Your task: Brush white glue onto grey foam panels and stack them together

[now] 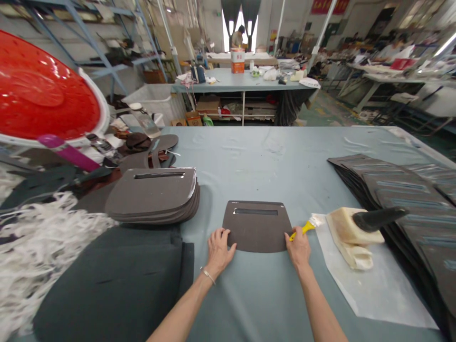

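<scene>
A dark brown panel (259,232) with a long slot near its far edge lies flat on the blue-grey table cover. My left hand (219,251) rests against the panel's lower left corner, its thumb and fingers apart. At the opposite side, my right hand (299,247) grips a yellow-handled paintbrush (307,228) while its fingertips touch the panel's right edge. The pale bristles point to the right, towards a white sheet (377,294). On that sheet stands a cream-coloured container (345,228) with a black handle-like part sticking out.
Similar slotted panels are piled at left (153,199), above dark green sheets (117,285). White strips (53,256) heap at far left, below a red fan-shaped object (46,90). Overlapping dark pieces (402,199) line the right side. Another worktable (228,78) and people are beyond.
</scene>
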`<state>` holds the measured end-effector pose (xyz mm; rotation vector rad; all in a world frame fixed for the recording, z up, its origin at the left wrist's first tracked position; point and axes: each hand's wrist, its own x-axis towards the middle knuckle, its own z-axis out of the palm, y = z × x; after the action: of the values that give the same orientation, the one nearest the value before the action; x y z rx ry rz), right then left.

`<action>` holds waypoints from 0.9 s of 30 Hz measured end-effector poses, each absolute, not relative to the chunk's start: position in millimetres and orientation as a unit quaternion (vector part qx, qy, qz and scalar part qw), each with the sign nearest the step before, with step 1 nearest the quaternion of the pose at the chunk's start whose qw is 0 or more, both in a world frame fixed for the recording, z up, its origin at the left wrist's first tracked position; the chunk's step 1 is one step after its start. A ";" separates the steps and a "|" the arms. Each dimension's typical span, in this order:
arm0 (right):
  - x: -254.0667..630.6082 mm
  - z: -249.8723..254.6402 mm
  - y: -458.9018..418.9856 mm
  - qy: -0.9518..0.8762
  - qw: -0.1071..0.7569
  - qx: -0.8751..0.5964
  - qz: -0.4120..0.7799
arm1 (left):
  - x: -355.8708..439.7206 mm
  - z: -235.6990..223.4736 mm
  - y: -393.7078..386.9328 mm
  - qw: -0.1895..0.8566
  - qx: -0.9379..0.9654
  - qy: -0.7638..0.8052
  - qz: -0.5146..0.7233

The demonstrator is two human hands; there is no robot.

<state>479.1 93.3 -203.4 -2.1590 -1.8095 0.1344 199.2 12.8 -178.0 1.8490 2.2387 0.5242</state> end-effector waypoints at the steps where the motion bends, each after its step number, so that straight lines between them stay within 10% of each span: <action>1: 478.4 -202.7 98.1 -0.632 0.164 -0.756 0.047 | 200.5 -178.1 17.5 0.094 0.621 0.758 0.177; 17: 452.7 -199.1 29.4 -0.655 0.267 -0.701 0.087 | 94.7 -116.2 -133.5 -0.155 0.371 0.904 0.147; 27: 279.8 -159.2 -30.6 -0.758 0.322 -0.415 0.386 | 84.1 -117.0 -138.3 0.055 0.441 0.845 0.297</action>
<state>279.8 -30.6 -159.2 -1.0908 -1.9898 1.0144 84.1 -138.3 -117.0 1.3399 2.5657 0.9003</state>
